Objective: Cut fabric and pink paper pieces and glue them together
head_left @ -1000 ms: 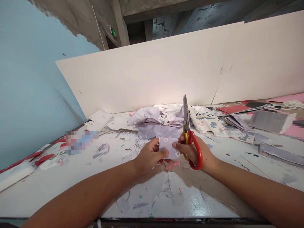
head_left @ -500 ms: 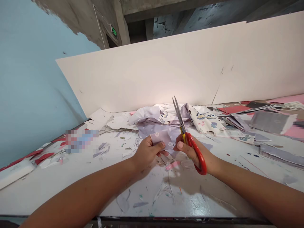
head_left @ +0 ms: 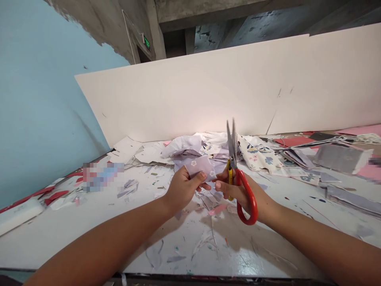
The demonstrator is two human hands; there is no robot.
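My left hand (head_left: 182, 190) pinches a small lilac flower-print piece (head_left: 200, 167) of fabric or paper between thumb and fingers. My right hand (head_left: 235, 190) holds a pair of red-handled scissors (head_left: 245, 202) with a yellow pivot part. Their steel blades (head_left: 231, 139) point up, slightly apart, a little to the right of the lilac piece and not touching it. Part of the scissors' shank is hidden by my fingers.
A heap of crumpled flower-print material (head_left: 190, 149) lies just beyond my hands on a white, scrap-strewn table (head_left: 184, 254). A pink strip (head_left: 217, 209) lies below them. Grey stacks (head_left: 342, 157) sit at right, and an upright white board (head_left: 190, 99) stands behind.
The scissor blades have swung from leaning left to nearly upright. The lilac piece has shifted right and now lies flatter across my left fingers.
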